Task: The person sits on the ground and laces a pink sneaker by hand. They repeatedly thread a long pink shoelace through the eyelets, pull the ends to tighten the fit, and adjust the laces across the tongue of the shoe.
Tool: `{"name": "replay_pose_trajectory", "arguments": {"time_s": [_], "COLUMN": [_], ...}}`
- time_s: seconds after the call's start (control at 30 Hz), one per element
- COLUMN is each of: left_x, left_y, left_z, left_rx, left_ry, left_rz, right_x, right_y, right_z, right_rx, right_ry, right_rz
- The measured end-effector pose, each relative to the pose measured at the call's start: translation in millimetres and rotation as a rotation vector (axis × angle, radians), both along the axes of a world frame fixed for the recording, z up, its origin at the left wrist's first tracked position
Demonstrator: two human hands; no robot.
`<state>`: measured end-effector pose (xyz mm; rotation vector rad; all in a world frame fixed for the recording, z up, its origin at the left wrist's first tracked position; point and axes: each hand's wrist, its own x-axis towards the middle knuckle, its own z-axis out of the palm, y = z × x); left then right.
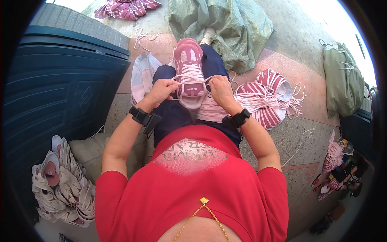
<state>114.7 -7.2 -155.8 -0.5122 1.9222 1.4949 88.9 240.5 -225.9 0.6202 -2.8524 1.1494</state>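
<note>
A pink sneaker upper (pixel 188 55) rests on my lap between my knees, toe pointing away and tongue toward me. Pale laces criss-cross its front. One white shoelace (pixel 192 82) is drawn taut sideways across the tongue. My left hand (pixel 161 91) pinches the lace's left end beside the upper, fingers closed. On the other side, my right hand (pixel 221 91) grips the right end, also closed. A bundle of pale pink laces (pixel 211 109) lies over my thighs, partly under my right forearm.
Striped pink uppers (pixel 271 94) with trailing laces lie right of my leg, and a white upper (pixel 139 78) at left. Ahead sits a green woven sack (pixel 238 34); another sack (pixel 342 80) stands far right. Off-white uppers (pixel 64 181) pile up near the dark blue door (pixel 60 84).
</note>
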Motion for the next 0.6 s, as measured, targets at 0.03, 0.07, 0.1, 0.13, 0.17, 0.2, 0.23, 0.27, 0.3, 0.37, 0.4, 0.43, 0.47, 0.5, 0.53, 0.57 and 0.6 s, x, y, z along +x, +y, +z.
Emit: {"name": "replay_pose_trajectory", "arguments": {"time_s": [0.03, 0.07, 0.1, 0.13, 0.17, 0.2, 0.23, 0.27, 0.3, 0.37, 0.4, 0.43, 0.47, 0.5, 0.53, 0.57, 0.6], "left_x": [1, 2, 3, 4, 6, 8, 10, 12, 14, 18, 19, 21, 22, 23, 24, 24, 25], "left_y": [-1, -4, -5, -7, -7, -6, -5, -6, -6, -7, -8, -9, -9, -9, -9, -8, -7], "left_z": [-2, -5, -8, -12, -16, -20, -24, -26, -28, -30, -30, -30, -30, -29, -29, -29, -29], "left_rx": [0.017, 0.020, 0.030, 0.040, 0.018, -0.005, -0.029, -0.045, -0.062, -0.097, -0.117, -0.137, -0.139, -0.143, -0.134, -0.194, -0.239], "left_ry": [0.005, -0.008, -0.022, -0.036, 0.007, 0.051, 0.096, 0.142, 0.188, 0.236, 0.238, 0.239, 0.256, 0.272, 0.300, 0.324, 0.357], "left_rz": [-0.010, 0.001, 0.007, 0.012, 0.011, 0.011, 0.012, 0.016, 0.020, 0.029, 0.035, 0.042, 0.056, 0.070, 0.077, 0.064, 0.041], "right_x": [0, 2, 3, 4, 5, 5, 5, 4, 3, 1, 0, 0, 1, 2, 4, 6, 8], "right_y": [-3, -6, -9, -11, -13, -14, -15, -15, -14, -13, -13, -14, -16, -18, -21, -24, -25], "right_z": [-3, -6, -8, -9, -9, -9, -8, -7, -6, -5, -6, -7, -8, -9, -9, -9, -9], "right_rx": [0.025, 0.019, 0.034, 0.045, 0.069, 0.088, 0.098, 0.083, 0.058, 0.026, 0.018, 0.024, 0.032, 0.055, 0.075, 0.081, 0.087], "right_ry": [-0.005, 0.001, -0.026, -0.040, -0.049, -0.044, -0.025, -0.046, -0.055, -0.075, -0.087, -0.120, -0.075, -0.050, -0.024, 0.000, 0.024], "right_rz": [-0.019, -0.043, -0.068, -0.122, -0.126, -0.158, -0.164, -0.160, -0.131, -0.084, -0.064, -0.080, -0.081, -0.120, -0.157, -0.165, -0.174]}}
